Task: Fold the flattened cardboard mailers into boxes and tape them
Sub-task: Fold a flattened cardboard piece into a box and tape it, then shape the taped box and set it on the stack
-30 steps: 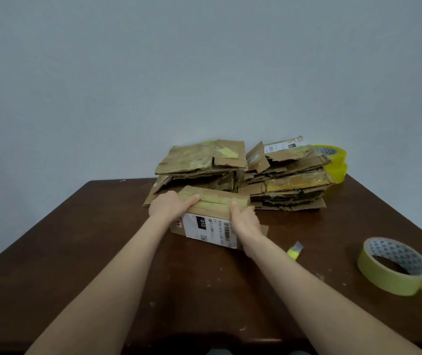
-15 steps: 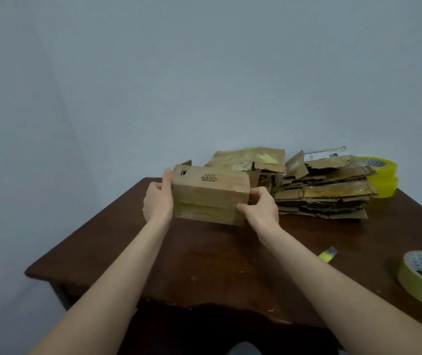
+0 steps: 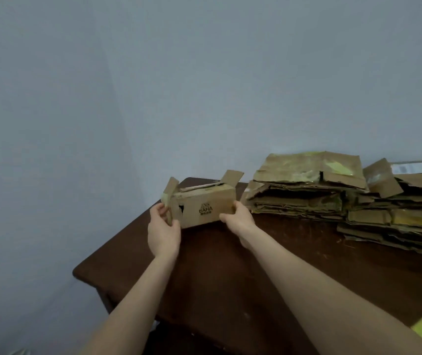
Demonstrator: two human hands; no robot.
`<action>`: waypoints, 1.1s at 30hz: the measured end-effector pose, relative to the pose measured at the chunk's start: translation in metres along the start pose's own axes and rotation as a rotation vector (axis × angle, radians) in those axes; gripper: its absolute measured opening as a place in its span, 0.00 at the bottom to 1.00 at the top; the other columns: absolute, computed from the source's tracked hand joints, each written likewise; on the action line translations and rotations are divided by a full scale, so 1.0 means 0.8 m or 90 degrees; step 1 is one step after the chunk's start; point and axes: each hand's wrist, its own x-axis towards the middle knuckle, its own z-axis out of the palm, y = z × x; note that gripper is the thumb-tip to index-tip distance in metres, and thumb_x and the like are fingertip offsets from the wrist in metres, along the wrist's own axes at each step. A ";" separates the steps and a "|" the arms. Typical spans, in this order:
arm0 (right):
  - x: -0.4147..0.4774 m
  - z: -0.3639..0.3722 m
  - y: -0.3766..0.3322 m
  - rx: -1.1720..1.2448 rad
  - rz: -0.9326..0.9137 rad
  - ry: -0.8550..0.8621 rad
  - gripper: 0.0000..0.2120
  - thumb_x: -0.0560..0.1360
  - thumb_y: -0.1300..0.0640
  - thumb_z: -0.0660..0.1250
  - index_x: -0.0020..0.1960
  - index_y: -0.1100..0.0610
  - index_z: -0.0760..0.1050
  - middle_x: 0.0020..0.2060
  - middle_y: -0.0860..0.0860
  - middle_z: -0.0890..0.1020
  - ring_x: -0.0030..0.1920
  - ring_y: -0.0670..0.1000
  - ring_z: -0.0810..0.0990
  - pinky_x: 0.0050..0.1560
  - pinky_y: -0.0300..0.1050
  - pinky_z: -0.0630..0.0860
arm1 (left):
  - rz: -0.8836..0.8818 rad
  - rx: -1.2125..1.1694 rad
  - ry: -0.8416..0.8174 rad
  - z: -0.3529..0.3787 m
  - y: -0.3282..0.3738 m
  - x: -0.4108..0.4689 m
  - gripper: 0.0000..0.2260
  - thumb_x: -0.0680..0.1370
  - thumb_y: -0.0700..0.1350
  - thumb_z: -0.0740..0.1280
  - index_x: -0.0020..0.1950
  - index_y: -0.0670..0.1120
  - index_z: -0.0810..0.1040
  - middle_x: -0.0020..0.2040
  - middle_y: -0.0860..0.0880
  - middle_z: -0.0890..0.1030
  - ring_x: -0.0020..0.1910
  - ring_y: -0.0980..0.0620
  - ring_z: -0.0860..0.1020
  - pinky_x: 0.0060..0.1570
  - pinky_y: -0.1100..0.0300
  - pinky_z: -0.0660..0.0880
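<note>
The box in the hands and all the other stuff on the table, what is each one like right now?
Small box: folded up, held off the table at both ends, printing upside down, top flaps sticking up, not closed.
Left hand: grip closed on the box's left end.
Right hand: grip closed on the box's right end.
Flat mailers: still flattened, stacked in piles.
Table: brown, scuffed.

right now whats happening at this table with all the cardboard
A person holds a small cardboard box between both hands above the far left part of a dark wooden table. The left hand grips its left end, the right hand its right end. Two top flaps stand open, so it is not taped shut on top. A stack of flattened mailers waits to the right.
</note>
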 end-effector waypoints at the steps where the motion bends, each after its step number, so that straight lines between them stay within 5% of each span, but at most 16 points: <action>1: 0.011 0.009 0.002 -0.005 0.015 -0.056 0.29 0.79 0.61 0.64 0.77 0.57 0.59 0.72 0.53 0.68 0.70 0.54 0.68 0.65 0.45 0.67 | 0.025 0.064 -0.026 0.010 -0.007 0.003 0.27 0.75 0.38 0.67 0.71 0.53 0.64 0.66 0.50 0.73 0.59 0.49 0.76 0.51 0.53 0.75; 7: 0.065 0.029 0.006 -0.021 0.027 -0.143 0.29 0.80 0.65 0.59 0.78 0.55 0.55 0.75 0.52 0.63 0.73 0.53 0.64 0.69 0.44 0.65 | 0.123 0.331 -0.082 0.067 -0.016 0.032 0.32 0.75 0.46 0.68 0.74 0.63 0.57 0.65 0.45 0.62 0.58 0.44 0.72 0.46 0.53 0.74; 13: 0.098 0.031 0.010 -0.056 0.004 -0.173 0.30 0.81 0.64 0.58 0.79 0.52 0.53 0.77 0.51 0.59 0.75 0.53 0.60 0.67 0.42 0.63 | 0.128 0.373 -0.054 0.082 -0.007 0.085 0.24 0.73 0.55 0.70 0.65 0.52 0.66 0.60 0.45 0.69 0.52 0.42 0.77 0.40 0.54 0.71; 17: 0.115 0.046 0.003 -0.039 -0.022 -0.185 0.30 0.80 0.64 0.58 0.79 0.53 0.53 0.77 0.51 0.58 0.75 0.53 0.60 0.72 0.46 0.63 | 0.118 0.327 -0.058 0.098 -0.002 0.093 0.20 0.76 0.49 0.68 0.65 0.50 0.66 0.59 0.45 0.77 0.55 0.40 0.77 0.45 0.53 0.71; 24: 0.105 -0.008 0.005 -0.207 -0.151 0.091 0.21 0.80 0.63 0.56 0.71 0.49 0.69 0.68 0.48 0.72 0.62 0.52 0.75 0.59 0.48 0.74 | 0.027 0.236 -0.196 0.149 0.017 0.110 0.34 0.77 0.43 0.63 0.78 0.51 0.46 0.59 0.44 0.79 0.58 0.40 0.77 0.55 0.50 0.73; 29: 0.077 -0.114 -0.032 -0.335 -0.331 0.288 0.16 0.79 0.60 0.57 0.65 0.50 0.73 0.61 0.48 0.74 0.59 0.49 0.74 0.57 0.46 0.74 | 0.114 0.142 -0.072 0.188 0.079 0.078 0.17 0.80 0.46 0.60 0.70 0.47 0.69 0.51 0.50 0.78 0.53 0.46 0.77 0.46 0.54 0.69; 33: 0.074 -0.230 -0.041 -0.349 -0.157 0.489 0.21 0.78 0.60 0.60 0.71 0.52 0.65 0.69 0.53 0.66 0.68 0.54 0.66 0.65 0.48 0.66 | 0.127 0.044 -0.244 0.226 0.139 0.061 0.23 0.80 0.54 0.59 0.73 0.45 0.65 0.65 0.46 0.74 0.63 0.45 0.73 0.58 0.52 0.69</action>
